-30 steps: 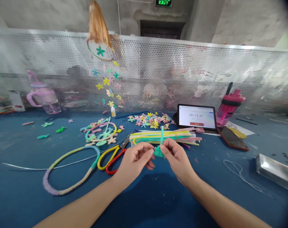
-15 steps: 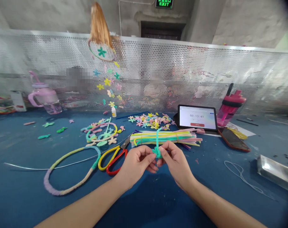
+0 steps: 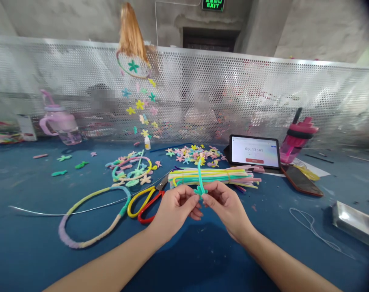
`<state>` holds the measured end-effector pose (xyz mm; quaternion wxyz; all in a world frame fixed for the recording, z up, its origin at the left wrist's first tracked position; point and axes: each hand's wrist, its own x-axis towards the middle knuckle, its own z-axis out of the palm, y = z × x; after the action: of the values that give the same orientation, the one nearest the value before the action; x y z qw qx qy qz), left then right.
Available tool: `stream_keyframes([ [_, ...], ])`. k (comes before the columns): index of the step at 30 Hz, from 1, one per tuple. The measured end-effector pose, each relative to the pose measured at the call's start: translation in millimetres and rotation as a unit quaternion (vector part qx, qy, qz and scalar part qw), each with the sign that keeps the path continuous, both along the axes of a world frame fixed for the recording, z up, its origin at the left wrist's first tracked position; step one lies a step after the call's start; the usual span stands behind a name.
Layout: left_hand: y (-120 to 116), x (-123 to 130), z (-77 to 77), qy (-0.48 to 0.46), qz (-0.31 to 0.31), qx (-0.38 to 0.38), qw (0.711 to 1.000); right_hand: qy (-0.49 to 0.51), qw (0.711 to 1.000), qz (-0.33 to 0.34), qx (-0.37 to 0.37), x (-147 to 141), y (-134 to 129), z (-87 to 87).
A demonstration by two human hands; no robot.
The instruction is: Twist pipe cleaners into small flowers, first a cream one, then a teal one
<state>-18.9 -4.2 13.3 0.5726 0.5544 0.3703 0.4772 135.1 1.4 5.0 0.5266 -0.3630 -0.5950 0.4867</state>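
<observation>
Between both hands is a teal pipe cleaner point(image 3: 200, 178), bent into small petal-like loops at the bottom with one straight end pointing up. My left hand point(image 3: 182, 203) pinches the looped part from the left, thumb against fingers. From the right, my right hand point(image 3: 222, 204) pinches the same loops near the base of the straight end. Just behind the hands lies a bundle of pastel pipe cleaners point(image 3: 214, 177). Scissors point(image 3: 146, 205) with yellow and red handles rest beside my left hand, partly covered by it.
A fuzzy pastel ring point(image 3: 65, 221) and a thin wire point(image 3: 35, 213) lie at left. Pipe-cleaner flowers point(image 3: 196, 154) are heaped behind the bundle. A tablet point(image 3: 254, 151), phone point(image 3: 301, 181), pink bottle point(image 3: 298, 140) and metal box point(image 3: 356, 223) stand or lie at right. A perforated screen point(image 3: 178, 81) closes the back.
The straight end of the teal pipe cleaner now leans slightly left, and its loops have turned a little in my fingers. The view has shifted slightly.
</observation>
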Motion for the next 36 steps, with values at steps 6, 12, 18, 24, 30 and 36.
stream_keyframes([
  [6,-0.5,0.0,2.7,0.017,-0.019,0.016,1.000,0.006,1.000,-0.021,-0.011,0.2,0.0,3.6],
  [12,0.3,-1.3,1.4,0.052,-0.023,0.058,0.997,0.047,0.998,-0.010,-0.048,-1.2,-1.9,6.5],
  [18,3.8,-1.8,-1.5,0.037,-0.004,0.070,0.997,0.002,1.000,-0.007,-0.016,-0.8,-3.0,6.9],
  [24,4.9,-4.1,-1.8,0.053,-0.002,0.102,0.993,-0.035,0.999,-0.003,-0.008,-2.1,-2.0,4.8],
  [30,6.5,-4.1,-3.7,0.070,0.010,0.115,0.991,0.000,0.999,-0.011,-0.046,-4.8,-3.5,7.0],
  [36,5.3,-4.6,-3.9,0.084,0.009,0.139,0.987,0.053,0.992,0.000,-0.115,-6.4,-5.6,9.2],
])
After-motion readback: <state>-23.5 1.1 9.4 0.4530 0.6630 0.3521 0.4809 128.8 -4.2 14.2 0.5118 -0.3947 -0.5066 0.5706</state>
